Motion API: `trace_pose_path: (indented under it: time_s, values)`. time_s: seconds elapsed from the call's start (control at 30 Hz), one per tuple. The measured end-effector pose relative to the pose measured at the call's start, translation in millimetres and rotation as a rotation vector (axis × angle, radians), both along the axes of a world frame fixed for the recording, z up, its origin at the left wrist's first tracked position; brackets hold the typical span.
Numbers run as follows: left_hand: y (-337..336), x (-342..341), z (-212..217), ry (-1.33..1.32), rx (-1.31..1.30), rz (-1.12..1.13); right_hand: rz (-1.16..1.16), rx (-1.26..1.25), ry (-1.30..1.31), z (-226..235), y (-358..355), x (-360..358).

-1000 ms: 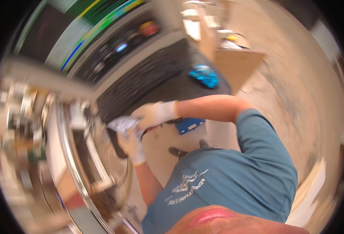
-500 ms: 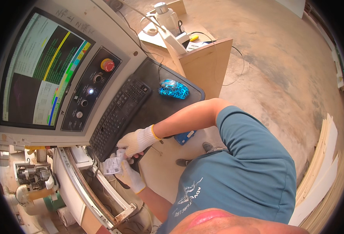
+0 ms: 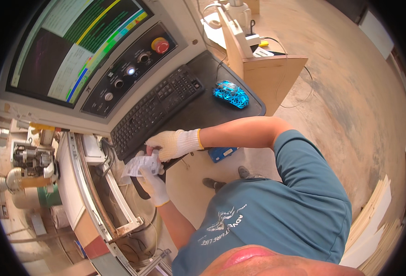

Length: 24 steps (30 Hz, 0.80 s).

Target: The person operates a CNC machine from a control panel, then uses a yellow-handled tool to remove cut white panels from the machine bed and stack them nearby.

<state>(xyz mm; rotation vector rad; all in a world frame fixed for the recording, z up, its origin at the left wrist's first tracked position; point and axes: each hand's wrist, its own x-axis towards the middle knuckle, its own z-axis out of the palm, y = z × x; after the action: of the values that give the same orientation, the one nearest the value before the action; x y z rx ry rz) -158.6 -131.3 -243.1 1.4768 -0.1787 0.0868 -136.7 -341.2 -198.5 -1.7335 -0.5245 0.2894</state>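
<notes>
Both gloved hands, left hand [image 3: 153, 184] & right hand [image 3: 171, 143], pinch a crumpled paper [image 3: 138, 164], fingers closed on it. Keyboard [image 3: 154, 110] just above, blue mouse [image 3: 231, 94] further right near the desk edge. Open floor [image 3: 350, 101] to the right.

Head-worn fisheye, looking steeply downward

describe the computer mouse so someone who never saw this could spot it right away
Start at the big slanted monitor of the machine console, then drop to the dark shelf below it that carries the black keyboard. The bright blue computer mouse with a black crackle pattern sits near the shelf's far end, past the keyboard. It is the only vivid blue, patterned thing on that dark surface.
</notes>
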Motion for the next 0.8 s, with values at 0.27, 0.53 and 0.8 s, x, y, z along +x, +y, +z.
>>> trace_pose_path:
  time_s: [0.27, 0.53, 0.8]
  values:
    - [-6, -5, 8, -0.084, 0.093, 0.038, 0.019, 0.064, 0.349, -6, -2, -3]
    - [11, -1, 13, 0.220, 0.000, -0.134, -0.093, 0.158, 0.185, -4, 8, -2]
    - [7, 1, 13, 0.101, -0.040, -0.147, -0.073, 0.101, -0.050, -13, 4, 3]
